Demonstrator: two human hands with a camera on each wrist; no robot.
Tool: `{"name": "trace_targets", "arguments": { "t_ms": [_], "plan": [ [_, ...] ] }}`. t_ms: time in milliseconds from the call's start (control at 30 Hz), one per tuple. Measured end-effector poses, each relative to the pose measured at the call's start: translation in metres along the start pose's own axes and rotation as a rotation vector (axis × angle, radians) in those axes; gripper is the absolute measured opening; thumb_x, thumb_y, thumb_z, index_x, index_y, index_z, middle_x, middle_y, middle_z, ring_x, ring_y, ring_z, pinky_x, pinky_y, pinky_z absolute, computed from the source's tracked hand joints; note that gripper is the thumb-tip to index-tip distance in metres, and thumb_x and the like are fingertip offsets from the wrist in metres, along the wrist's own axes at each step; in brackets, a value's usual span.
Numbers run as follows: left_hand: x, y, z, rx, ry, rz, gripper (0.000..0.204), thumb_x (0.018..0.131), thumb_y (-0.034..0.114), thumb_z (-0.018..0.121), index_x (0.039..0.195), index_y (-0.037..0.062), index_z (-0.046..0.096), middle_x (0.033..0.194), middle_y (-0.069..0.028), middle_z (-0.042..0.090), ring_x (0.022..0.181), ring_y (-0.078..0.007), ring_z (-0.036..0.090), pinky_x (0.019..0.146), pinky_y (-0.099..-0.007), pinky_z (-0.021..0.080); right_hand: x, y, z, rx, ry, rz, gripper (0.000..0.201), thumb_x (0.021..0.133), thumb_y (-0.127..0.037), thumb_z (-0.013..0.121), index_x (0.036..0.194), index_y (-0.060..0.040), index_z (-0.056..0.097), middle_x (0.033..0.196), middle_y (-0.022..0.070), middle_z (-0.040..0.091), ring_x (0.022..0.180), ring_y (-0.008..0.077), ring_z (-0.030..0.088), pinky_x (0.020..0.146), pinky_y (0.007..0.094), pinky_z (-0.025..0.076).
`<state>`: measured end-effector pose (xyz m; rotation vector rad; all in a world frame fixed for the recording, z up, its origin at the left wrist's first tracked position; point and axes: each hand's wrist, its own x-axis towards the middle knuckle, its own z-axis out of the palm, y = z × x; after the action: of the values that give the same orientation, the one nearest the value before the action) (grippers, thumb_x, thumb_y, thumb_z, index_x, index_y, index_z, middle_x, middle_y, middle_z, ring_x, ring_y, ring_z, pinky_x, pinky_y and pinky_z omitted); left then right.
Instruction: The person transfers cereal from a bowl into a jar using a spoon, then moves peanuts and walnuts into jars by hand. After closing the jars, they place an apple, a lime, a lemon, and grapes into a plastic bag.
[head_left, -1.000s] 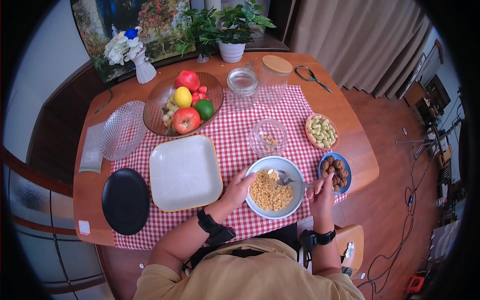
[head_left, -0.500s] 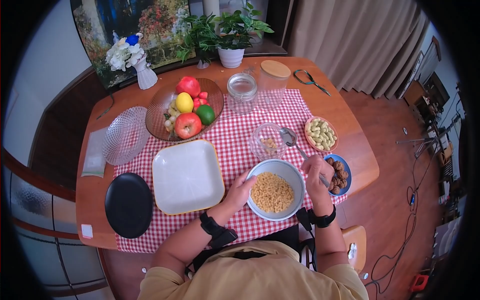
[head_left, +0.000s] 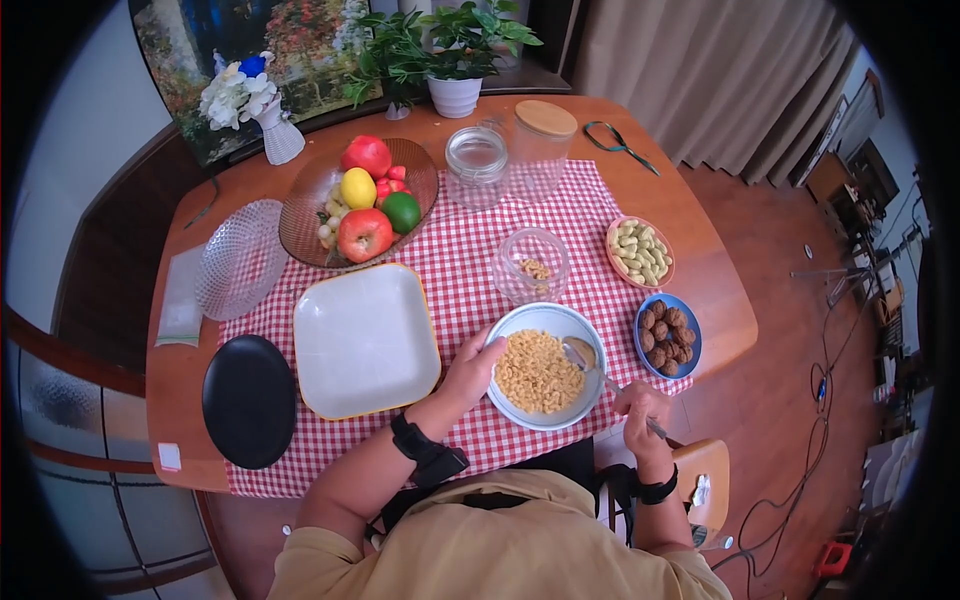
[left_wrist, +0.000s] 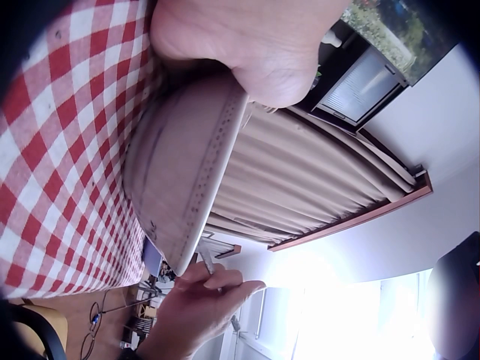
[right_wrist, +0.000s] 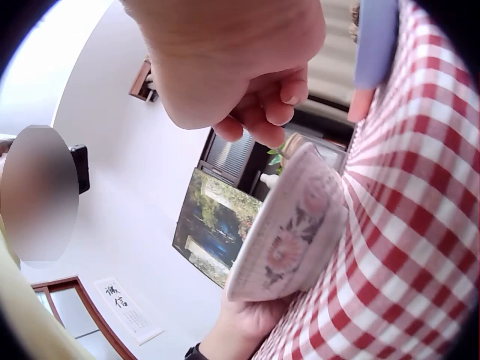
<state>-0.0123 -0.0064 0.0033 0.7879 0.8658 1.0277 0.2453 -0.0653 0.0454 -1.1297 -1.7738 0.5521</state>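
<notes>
My left hand (head_left: 472, 370) grips the left rim of a patterned white bowl (head_left: 553, 316), its thumb at the edge. Pale yellow crumbly pieces (head_left: 536, 370) lie inside it. In my right hand (head_left: 643, 412) is a metal spoon (head_left: 592, 368), held by the handle, its head in the pieces at the bowl's right side. The left wrist view shows the bowl (left_wrist: 180, 165) standing on the checked cloth, the right hand (left_wrist: 199, 304) beyond it. Just behind the bowl stands a small clear glass bowl (head_left: 505, 285) with a few light pieces in it.
A blue plate of walnuts (head_left: 667, 337) and a pink plate of peanuts (head_left: 640, 254) sit to the right. A square white dish (head_left: 367, 340) and a black oval plate (head_left: 250, 402) are on the left. Behind stand a fruit bowl (head_left: 292, 225) and two glass jars (head_left: 477, 170).
The spoon has gone from the white bowl to the right edge of the glass bowl, then back down into the white bowl. The left hand has stayed on the white bowl's rim.
</notes>
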Motion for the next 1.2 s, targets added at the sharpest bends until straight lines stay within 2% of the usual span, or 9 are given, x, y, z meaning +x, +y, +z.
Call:
{"name": "trace_targets", "arguments": {
  "t_ms": [133,200,300,533,700,900,1033,1167,1200],
  "plan": [
    [0.0,0.0,-0.001,-0.011,-0.002,0.012,0.036,0.096,0.016,0.045,0.127,-0.0019,0.047,0.112,-0.0088,0.06,0.099,-0.0115,0.057,0.086,-0.0257,0.045,-0.01,0.006,0.021,0.236,0.08,0.211,0.055,0.101,-0.032,0.028,0.06,-0.0028,0.049,0.055,0.0061,0.053,0.05,0.0137,0.049,0.047,0.0269,0.038],
    [-0.001,0.003,0.001,-0.012,0.008,-0.003,0.036,0.096,0.016,0.044,0.127,-0.0019,0.047,0.112,-0.0087,0.06,0.099,-0.0114,0.057,0.086,-0.0257,0.045,-0.009,0.001,0.026,0.378,0.182,0.505,0.06,0.102,-0.039,0.023,0.06,-0.0039,0.049,0.056,0.0058,0.054,0.049,0.0099,0.046,0.047,0.0239,0.037],
    [-0.001,0.002,0.001,-0.024,0.005,-0.011,0.035,0.097,0.016,0.044,0.126,-0.0019,0.048,0.111,-0.0085,0.06,0.098,-0.0111,0.057,0.086,-0.0256,0.045,-0.004,0.0,0.03,0.347,0.265,0.542,0.061,0.101,-0.042,0.022,0.06,-0.0053,0.047,0.057,0.0068,0.056,0.048,0.0095,0.046,0.047,0.0223,0.037],
    [0.0,0.0,0.0,-0.014,-0.007,0.03,0.031,0.097,0.017,0.044,0.121,-0.002,0.05,0.107,-0.0072,0.061,0.094,-0.0101,0.058,0.082,-0.0249,0.047,0.002,0.002,0.021,0.282,0.299,0.388,0.059,0.101,-0.044,0.022,0.061,-0.0061,0.046,0.052,0.0079,0.053,0.045,0.0122,0.046,0.045,0.0228,0.037],
    [0.001,0.0,-0.001,-0.012,-0.01,0.032,0.031,0.097,0.016,0.045,0.121,-0.002,0.051,0.106,-0.0072,0.061,0.092,-0.0099,0.058,0.081,-0.0249,0.047,0.008,0.004,0.018,0.592,0.395,0.55,0.055,0.1,-0.045,0.027,0.062,-0.0087,0.042,0.049,0.0054,0.044,0.045,0.0147,0.047,0.045,0.0233,0.037],
    [0.001,-0.001,-0.001,-0.007,-0.014,0.047,0.032,0.096,0.016,0.045,0.122,-0.0023,0.051,0.107,-0.0076,0.061,0.093,-0.0098,0.058,0.081,-0.0248,0.047,0.03,0.001,0.021,0.813,0.434,0.509,0.052,0.1,-0.044,0.03,0.062,-0.0101,0.04,0.05,0.0038,0.04,0.044,0.0148,0.043,0.045,0.023,0.035],
    [0.002,-0.003,-0.003,-0.006,-0.013,0.02,0.033,0.096,0.016,0.045,0.124,-0.0022,0.05,0.108,-0.0077,0.061,0.094,-0.0101,0.058,0.082,-0.025,0.047,0.055,-0.007,0.024,0.892,0.445,0.48,0.051,0.1,-0.044,0.031,0.063,-0.0099,0.04,0.053,0.0034,0.042,0.046,0.0143,0.043,0.046,0.0227,0.035],
    [0.001,-0.001,-0.001,-0.002,-0.003,0.016,0.033,0.096,0.015,0.045,0.124,-0.0022,0.05,0.109,-0.0078,0.061,0.096,-0.0105,0.057,0.083,-0.0253,0.046,0.076,-0.009,0.027,0.835,0.331,0.362,0.048,0.1,-0.043,0.03,0.069,-0.0085,0.043,0.06,0.0049,0.05,0.054,0.0126,0.047,0.051,0.0229,0.038],
    [0.001,-0.002,0.0,-0.004,0.001,0.02,0.033,0.096,0.016,0.045,0.124,-0.0019,0.05,0.109,-0.0076,0.061,0.096,-0.0106,0.057,0.084,-0.0254,0.046,0.081,-0.01,0.029,0.706,0.285,0.338,0.049,0.101,-0.042,0.029,0.071,-0.007,0.046,0.064,0.007,0.054,0.055,0.0123,0.049,0.053,0.023,0.04]
  ]
}}
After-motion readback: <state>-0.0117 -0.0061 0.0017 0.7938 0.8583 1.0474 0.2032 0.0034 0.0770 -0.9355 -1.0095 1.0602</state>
